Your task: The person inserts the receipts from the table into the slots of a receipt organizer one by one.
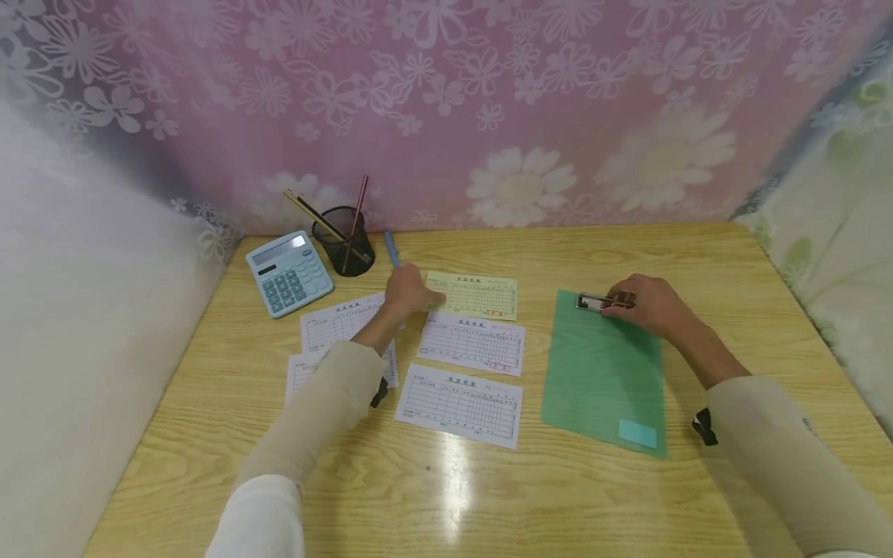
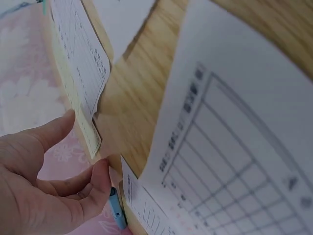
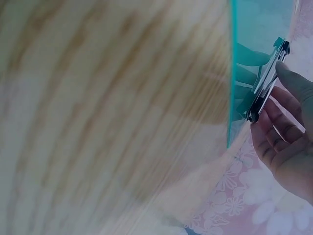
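While my right hand grips the metal lever clip at the far edge of the green translucent folder, my left hand reaches to the left end of the yellow ruled form, its thumb and fingers parted with no paper pinched. As far as I can judge, the forms are set out but ungathered: the yellow one, a red-marked white form and a plain white form make a column left of the folder, and two more white forms lie partly hidden by my left arm. I see no sheet through the green plastic, so clipping looks undone; whether the clip is raised, I cannot tell. My yellow form looks flat and thin, with a dark heading, a printed grid and a small red box, its near edge meeting the red-marked form. The folder is smooth, with a pale blue label at its near right corner.
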Motion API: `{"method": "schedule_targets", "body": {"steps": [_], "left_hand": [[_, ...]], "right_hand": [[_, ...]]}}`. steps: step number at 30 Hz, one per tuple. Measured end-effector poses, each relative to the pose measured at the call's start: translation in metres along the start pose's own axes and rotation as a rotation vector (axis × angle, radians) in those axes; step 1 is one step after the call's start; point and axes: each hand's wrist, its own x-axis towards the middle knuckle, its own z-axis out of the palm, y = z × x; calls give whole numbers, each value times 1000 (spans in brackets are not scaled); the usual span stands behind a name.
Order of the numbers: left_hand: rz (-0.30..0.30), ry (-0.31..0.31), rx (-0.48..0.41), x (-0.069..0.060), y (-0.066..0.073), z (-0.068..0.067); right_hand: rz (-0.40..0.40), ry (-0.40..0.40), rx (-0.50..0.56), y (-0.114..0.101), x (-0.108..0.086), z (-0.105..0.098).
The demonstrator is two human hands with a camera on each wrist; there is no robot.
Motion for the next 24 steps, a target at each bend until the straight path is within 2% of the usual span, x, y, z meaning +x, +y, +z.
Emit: {"method": "schedule_targets", "body": {"steps": [6,15,24], "left_hand": [[-34,20,50,0,8,5],[-110,-19,33,3,7,2],[-98,-64,31,3,7,1]], "right_hand": [[5,-11,13,0,0,0],[7,-27,22,-3,0,-1],[23,-43,39,-2,-2,1]]}}
